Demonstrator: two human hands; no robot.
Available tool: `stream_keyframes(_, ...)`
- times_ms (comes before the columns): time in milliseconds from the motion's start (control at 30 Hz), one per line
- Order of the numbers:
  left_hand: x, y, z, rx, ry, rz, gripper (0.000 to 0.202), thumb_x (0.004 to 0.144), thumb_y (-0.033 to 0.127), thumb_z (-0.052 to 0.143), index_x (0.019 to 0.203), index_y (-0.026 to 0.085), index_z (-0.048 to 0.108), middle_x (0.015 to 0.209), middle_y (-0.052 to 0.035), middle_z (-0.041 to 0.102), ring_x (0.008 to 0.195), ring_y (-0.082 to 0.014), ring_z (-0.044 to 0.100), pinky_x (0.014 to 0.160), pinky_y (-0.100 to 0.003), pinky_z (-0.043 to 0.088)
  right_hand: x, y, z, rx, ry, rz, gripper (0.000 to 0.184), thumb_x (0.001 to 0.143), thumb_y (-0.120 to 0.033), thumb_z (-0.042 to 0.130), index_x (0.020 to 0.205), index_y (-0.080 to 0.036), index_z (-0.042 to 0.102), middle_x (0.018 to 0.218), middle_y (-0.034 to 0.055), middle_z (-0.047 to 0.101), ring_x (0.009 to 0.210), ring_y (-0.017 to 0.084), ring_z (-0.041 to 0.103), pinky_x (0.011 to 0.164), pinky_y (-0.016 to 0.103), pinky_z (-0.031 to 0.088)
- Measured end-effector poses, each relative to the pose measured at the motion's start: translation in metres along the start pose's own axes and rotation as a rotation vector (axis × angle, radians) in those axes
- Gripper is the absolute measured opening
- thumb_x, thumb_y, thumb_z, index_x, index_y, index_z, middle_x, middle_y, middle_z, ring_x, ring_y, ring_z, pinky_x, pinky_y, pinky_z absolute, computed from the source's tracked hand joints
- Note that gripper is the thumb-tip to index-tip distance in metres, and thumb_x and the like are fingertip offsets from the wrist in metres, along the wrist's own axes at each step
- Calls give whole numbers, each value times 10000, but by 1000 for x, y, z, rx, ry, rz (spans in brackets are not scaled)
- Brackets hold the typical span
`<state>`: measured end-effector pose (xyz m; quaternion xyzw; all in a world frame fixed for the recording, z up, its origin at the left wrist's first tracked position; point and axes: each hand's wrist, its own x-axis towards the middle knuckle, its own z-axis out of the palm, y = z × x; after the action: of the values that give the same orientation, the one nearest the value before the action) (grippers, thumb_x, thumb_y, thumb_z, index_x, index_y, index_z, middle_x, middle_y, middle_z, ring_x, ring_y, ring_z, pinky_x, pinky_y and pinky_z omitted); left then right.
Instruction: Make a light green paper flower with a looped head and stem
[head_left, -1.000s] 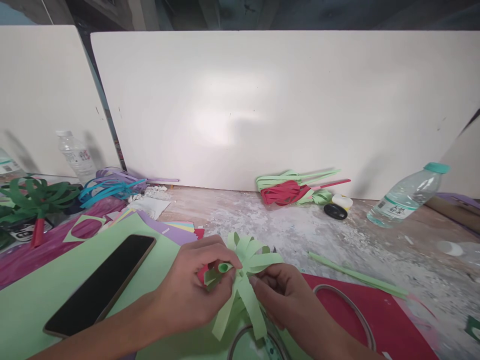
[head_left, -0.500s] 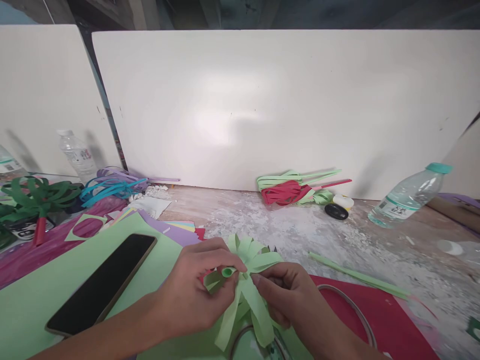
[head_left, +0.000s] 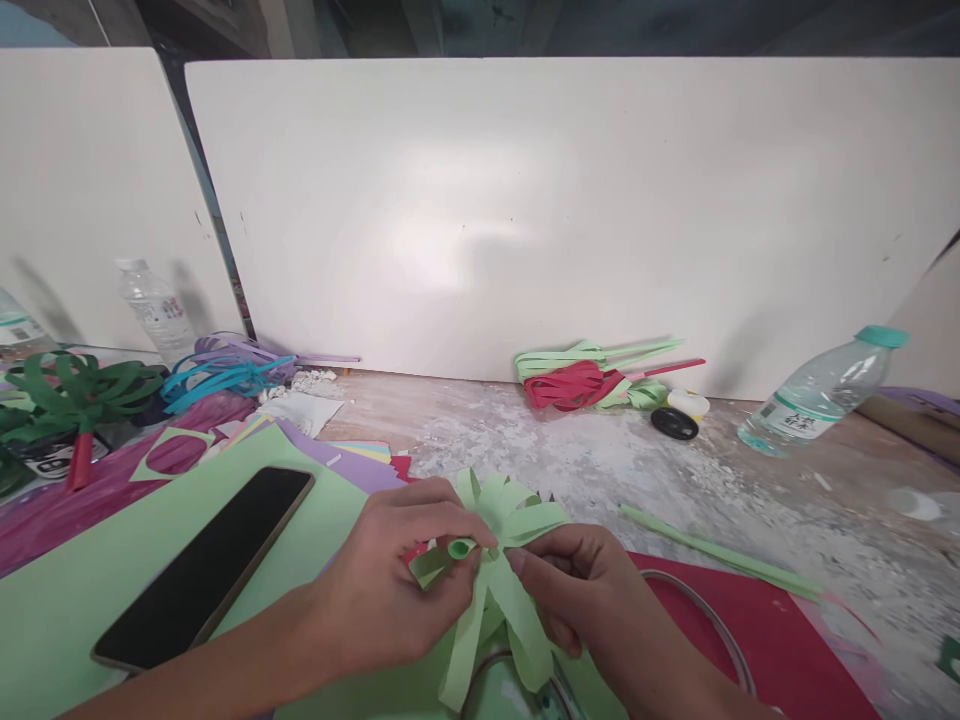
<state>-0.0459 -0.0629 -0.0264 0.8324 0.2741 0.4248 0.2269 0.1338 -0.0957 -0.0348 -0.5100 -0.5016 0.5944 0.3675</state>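
My left hand and my right hand meet low in the middle of the view, both closed on a light green paper flower made of looped strips. The left thumb and fingers pinch its rolled green stem, whose open end faces me. The right fingers pinch the strips beside the stem. Loose strips hang down toward a glass jar rim below the hands.
A black phone lies on a green paper sheet at the left. A red sheet with a wire ring lies at the right. Paper flowers, a tilted water bottle, another bottle and white boards stand behind.
Both hands have stayed in place, turning the flower slightly. The hanging strips have shifted a little lower and to the right.
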Motion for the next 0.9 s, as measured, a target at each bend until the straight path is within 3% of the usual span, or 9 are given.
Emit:
stream_keyframes(200, -4, -3, 1, 21, -25, 37, 295, 672, -9, 532, 853, 185, 662, 698, -16, 579, 595, -98, 524, 524, -200, 422, 0, -2, 2, 17, -11, 12, 381, 702, -462, 678, 520, -156, 544, 397, -72, 332, 403, 48, 265, 409, 220, 191)
stream_keyframes(533, -5, -1, 1, 127, -26, 136, 309, 642, -8, 515, 845, 179, 653, 661, -19, 573, 598, -119, 511, 531, -221, 415, 0, 1, -2, 62, -54, -6, 256, 727, -350, 661, 589, -150, 581, 450, -75, 327, 407, 37, 234, 406, 217, 173)
stream_keyframes(900, -4, 0, 0, 154, -57, 152, 313, 648, 0, 507, 856, 185, 649, 664, -18, 578, 605, -122, 503, 555, -230, 416, -1, -8, -2, 52, -36, 37, 151, 699, -237, 651, 591, -143, 603, 448, -85, 261, 408, 32, 187, 400, 210, 170)
